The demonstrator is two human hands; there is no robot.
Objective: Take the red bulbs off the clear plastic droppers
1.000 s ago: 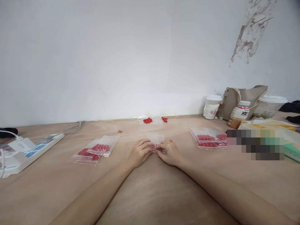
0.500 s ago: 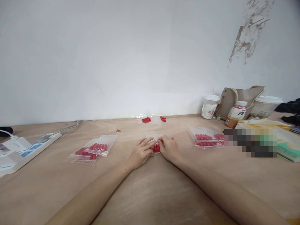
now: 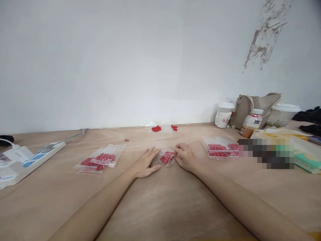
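Note:
A small clear plastic bag (image 3: 167, 157) with several red-tipped white sticks lies tilted on the table between my hands. My left hand (image 3: 146, 163) rests flat to its left, fingers stretched and thumb apart, the fingertips at the bag's edge. Curled fingers of my right hand (image 3: 185, 156) pinch the bag's right side. To the left lies an overlapping pile of similar zip bags (image 3: 104, 157) holding red-tipped sticks. More filled bags (image 3: 217, 150) are stacked to the right.
By the wall lie loose red-tipped sticks (image 3: 156, 128) on clear plastic. A power strip (image 3: 37, 160) with chargers stands at left. At right are a paper cup (image 3: 224, 115), a bottle (image 3: 251, 124), a grey bag (image 3: 260, 100), a lidded tub (image 3: 283, 115) and a tray with green packets (image 3: 307, 160).
My left hand has drawn away to the left and spread its fingers. The bag has turned askew and shows more, with my right hand still at its right side.

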